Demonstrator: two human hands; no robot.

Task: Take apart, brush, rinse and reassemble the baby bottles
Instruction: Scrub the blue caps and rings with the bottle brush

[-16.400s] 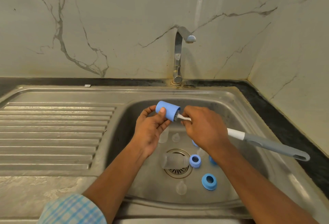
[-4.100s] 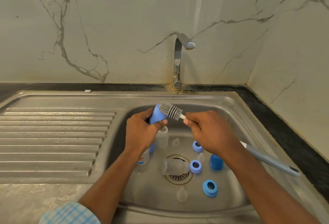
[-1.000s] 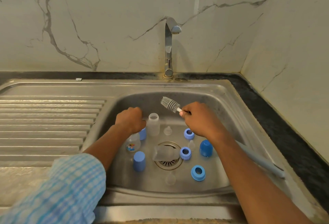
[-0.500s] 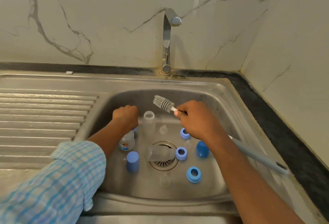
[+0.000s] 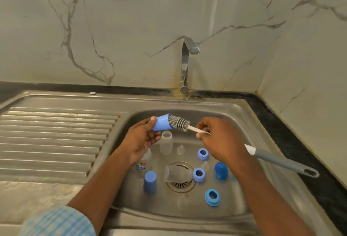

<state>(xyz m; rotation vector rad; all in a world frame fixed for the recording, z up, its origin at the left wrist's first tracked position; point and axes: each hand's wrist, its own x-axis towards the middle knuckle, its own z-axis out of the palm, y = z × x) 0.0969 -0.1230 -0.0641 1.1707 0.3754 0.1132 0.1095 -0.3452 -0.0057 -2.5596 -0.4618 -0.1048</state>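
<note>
My left hand [image 5: 139, 139] holds a blue bottle cap [image 5: 161, 122] on its side above the sink basin [image 5: 242, 123], its mouth facing right. My right hand [image 5: 219, 142] grips the white stem of the bottle brush [image 5: 178, 122]; the grey bristle head is partly inside the cap. The brush's grey handle [image 5: 281, 162] sticks out to the right. On the basin floor lie a clear upright bottle [image 5: 166, 142], a clear bottle on its side [image 5: 177, 173] over the drain, a printed bottle [image 5: 144, 161], two blue caps [image 5: 150, 182] [image 5: 221, 170] and three blue collar rings [image 5: 203, 154] [image 5: 199, 174] [image 5: 212, 197].
The tap [image 5: 185, 66] stands behind the basin with no water running. A ribbed draining board [image 5: 52, 138] lies to the left. Clear teats [image 5: 180, 149] [image 5: 183, 201] rest on the basin floor. Marble walls close off the back and right.
My left hand has risen from the basin floor holding a blue cap, and my right hand has pushed the brush head into it. Another blue cap stands at the basin's left.
</note>
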